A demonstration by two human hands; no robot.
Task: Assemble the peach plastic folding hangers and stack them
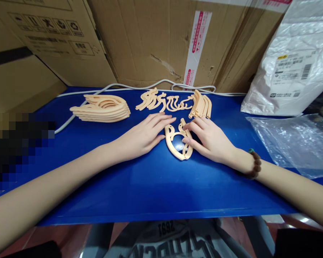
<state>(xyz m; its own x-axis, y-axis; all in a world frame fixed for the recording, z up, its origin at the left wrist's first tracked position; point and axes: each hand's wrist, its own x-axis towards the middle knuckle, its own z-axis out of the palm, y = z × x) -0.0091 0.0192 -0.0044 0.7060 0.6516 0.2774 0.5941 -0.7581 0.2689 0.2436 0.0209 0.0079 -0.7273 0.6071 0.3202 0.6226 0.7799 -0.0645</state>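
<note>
The cream frame (171, 146) lies flat on the blue desk (150, 193) between my two hands, just right of my left fingertips and under the tips of my right fingers. Its long axis runs away from me with a slight lean to the left: the closed, rounded end is nearest my body, and the two free ends point past my fingers. My right hand (210, 138) is the nearer one, with thumb and index finger reaching over the right-hand bar, bent and a little apart; whether they pinch the bar or only rest on it, I cannot tell. My left hand (145, 136) has hold of nothing: its fingers are long and loosely spread, palm down, thumb apart from the rest and just beside the left edge of the frame, though I cannot tell if it touches. Both forearms slant inward from the sides, wrists low over the desk, and a brown bracelet (255, 165) circles my right wrist. Beyond my fingers lie the small hooks (150, 98) and, to their right, a bunch of short bars (200, 105). Off to the left of my left fingers sits a stack of curved pieces (104, 115)
</note>
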